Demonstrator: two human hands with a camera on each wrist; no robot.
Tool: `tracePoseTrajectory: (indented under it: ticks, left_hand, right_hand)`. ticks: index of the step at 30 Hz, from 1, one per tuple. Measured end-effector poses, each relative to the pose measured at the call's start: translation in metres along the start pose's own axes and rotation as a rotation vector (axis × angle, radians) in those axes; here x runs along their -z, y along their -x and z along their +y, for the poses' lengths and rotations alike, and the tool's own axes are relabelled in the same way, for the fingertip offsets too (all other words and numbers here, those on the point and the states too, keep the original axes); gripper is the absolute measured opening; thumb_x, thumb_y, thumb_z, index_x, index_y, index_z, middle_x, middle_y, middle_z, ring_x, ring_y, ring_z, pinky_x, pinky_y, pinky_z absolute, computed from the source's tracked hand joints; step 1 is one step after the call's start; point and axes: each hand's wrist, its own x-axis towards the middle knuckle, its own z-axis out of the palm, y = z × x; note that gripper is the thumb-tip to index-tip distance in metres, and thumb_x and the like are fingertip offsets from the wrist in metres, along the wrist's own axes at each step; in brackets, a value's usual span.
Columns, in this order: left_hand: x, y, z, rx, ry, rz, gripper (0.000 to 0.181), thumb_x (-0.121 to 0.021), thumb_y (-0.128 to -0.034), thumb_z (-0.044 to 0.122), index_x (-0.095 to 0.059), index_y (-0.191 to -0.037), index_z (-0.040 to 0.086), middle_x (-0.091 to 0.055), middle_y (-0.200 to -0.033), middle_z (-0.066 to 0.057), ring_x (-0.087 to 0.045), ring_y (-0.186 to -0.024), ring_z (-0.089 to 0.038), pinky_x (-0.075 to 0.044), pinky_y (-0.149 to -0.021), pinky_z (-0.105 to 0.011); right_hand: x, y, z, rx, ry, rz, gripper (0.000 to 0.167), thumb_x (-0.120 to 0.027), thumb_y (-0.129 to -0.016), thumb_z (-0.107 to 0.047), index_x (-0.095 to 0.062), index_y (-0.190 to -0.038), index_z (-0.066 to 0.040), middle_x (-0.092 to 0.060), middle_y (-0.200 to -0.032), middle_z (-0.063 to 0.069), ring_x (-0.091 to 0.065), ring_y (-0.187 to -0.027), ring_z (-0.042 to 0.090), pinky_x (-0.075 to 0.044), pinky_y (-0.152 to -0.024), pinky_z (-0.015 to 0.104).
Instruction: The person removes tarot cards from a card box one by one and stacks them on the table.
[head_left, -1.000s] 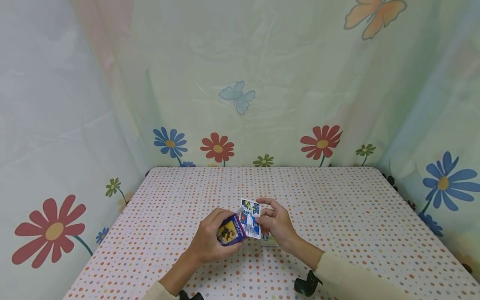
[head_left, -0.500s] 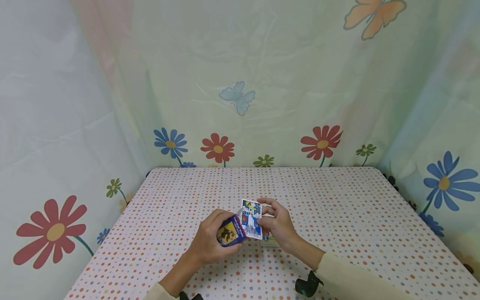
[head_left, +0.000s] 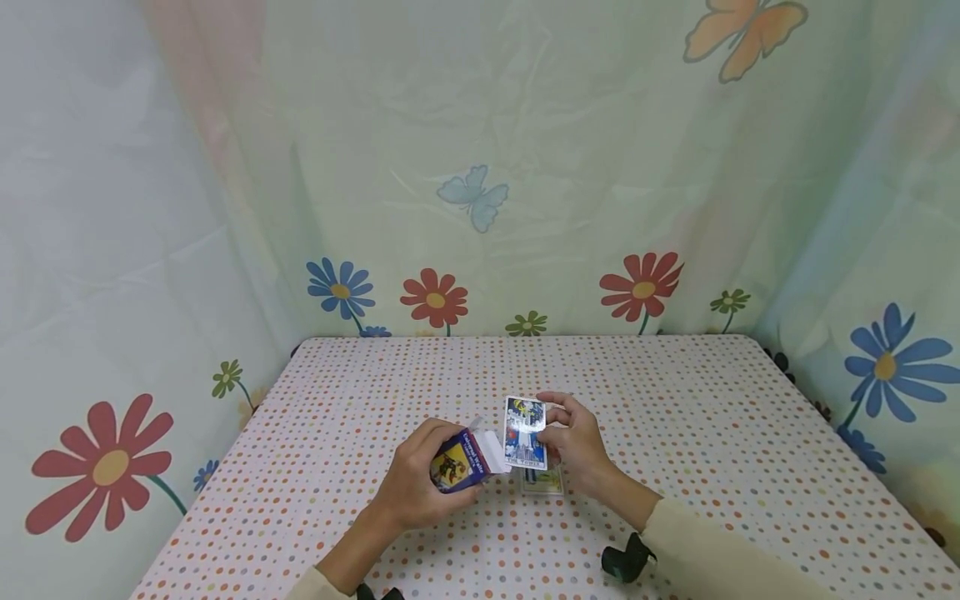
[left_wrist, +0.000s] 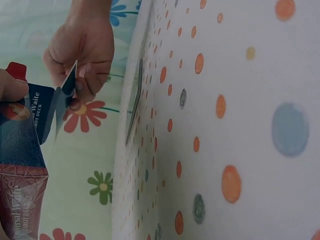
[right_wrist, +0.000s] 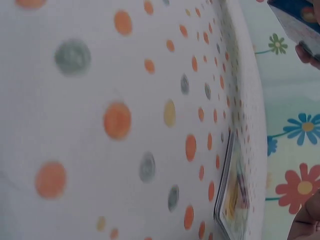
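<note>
My left hand (head_left: 420,475) grips a purple tarot deck box (head_left: 456,463) with a yellow picture and printed lettering. Its white flap (head_left: 491,452) stands open toward the right. Between thumb and fingers my right hand (head_left: 581,442) pinches a tarot card (head_left: 525,432) that reads "The Tower", face up, just beyond the flap. Below it more cards (head_left: 542,482) lie face up on the table, partly covered by the held card. The left wrist view shows the box (left_wrist: 22,140) at close range and the card (left_wrist: 67,95) edge-on. In the right wrist view the lying cards (right_wrist: 232,195) appear stacked.
A dotted cloth covers the table (head_left: 337,392). Behind it and along both sides hangs a pale curtain (head_left: 570,167) with printed flowers and butterflies. Dark straps or mounts (head_left: 628,558) sit near both wrists.
My right hand has drawn the Tower card rightward, away from the box, uncovering its white flap and more of the cards on the table. The left hand stays almost in place.
</note>
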Motion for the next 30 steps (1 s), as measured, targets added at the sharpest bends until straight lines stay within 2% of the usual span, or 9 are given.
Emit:
tracePoseTrajectory:
  ticks: [6,11,16,22,30]
  left_hand:
    - [0.0,-0.002,0.0,-0.003,0.011,-0.004,0.069,-0.089,-0.0716,0.03,-0.058,-0.129,0.009,-0.059,-0.12,-0.003,-0.06,-0.094,-0.01,-0.055,-0.074,-0.017]
    - [-0.001,-0.004,-0.002,-0.012,0.018,0.006,0.068,-0.088,-0.073,0.032,-0.058,-0.13,0.01,-0.059,-0.12,-0.003,-0.06,-0.094,-0.01,-0.055,-0.074,-0.016]
    - [0.0,-0.005,-0.002,-0.016,0.02,0.008,0.068,-0.089,-0.0728,0.032,-0.059,-0.129,0.009,-0.059,-0.12,-0.003,-0.061,-0.094,-0.01,-0.055,-0.074,-0.015]
    - [0.0,-0.007,-0.001,-0.01,0.019,0.015,0.068,-0.089,-0.073,0.032,-0.059,-0.129,0.009,-0.059,-0.119,-0.003,-0.061,-0.094,-0.01,-0.055,-0.074,-0.016]
    - [0.0,-0.007,-0.001,-0.015,0.018,0.025,0.068,-0.089,-0.073,0.033,-0.059,-0.129,0.009,-0.06,-0.119,-0.003,-0.061,-0.094,-0.01,-0.055,-0.074,-0.016]
  right_hand:
    - [0.008,-0.008,0.003,-0.036,0.066,0.053,0.063,-0.055,-0.076,0.016,-0.053,-0.136,-0.002,-0.058,-0.081,0.006,-0.041,-0.052,0.014,-0.032,-0.046,0.025]
    - [0.011,-0.009,0.007,-0.083,0.131,0.077,0.06,-0.058,-0.076,0.013,-0.054,-0.134,-0.001,-0.058,-0.077,0.003,-0.048,-0.054,0.014,-0.034,-0.043,0.024]
    - [0.014,-0.011,0.009,-0.117,0.175,0.067,0.055,-0.059,-0.077,0.01,-0.056,-0.131,0.001,-0.058,-0.074,0.003,-0.05,-0.055,0.015,-0.035,-0.042,0.024]
    - [0.016,-0.013,0.009,-0.192,0.246,0.055,0.051,-0.061,-0.076,0.006,-0.06,-0.127,-0.001,-0.069,-0.083,0.01,-0.059,-0.061,0.017,-0.041,-0.045,0.025]
    - [0.016,-0.015,0.013,-0.232,0.358,0.062,0.044,-0.064,-0.077,0.003,-0.061,-0.121,-0.001,-0.071,-0.084,0.011,-0.053,-0.055,0.016,-0.037,-0.043,0.024]
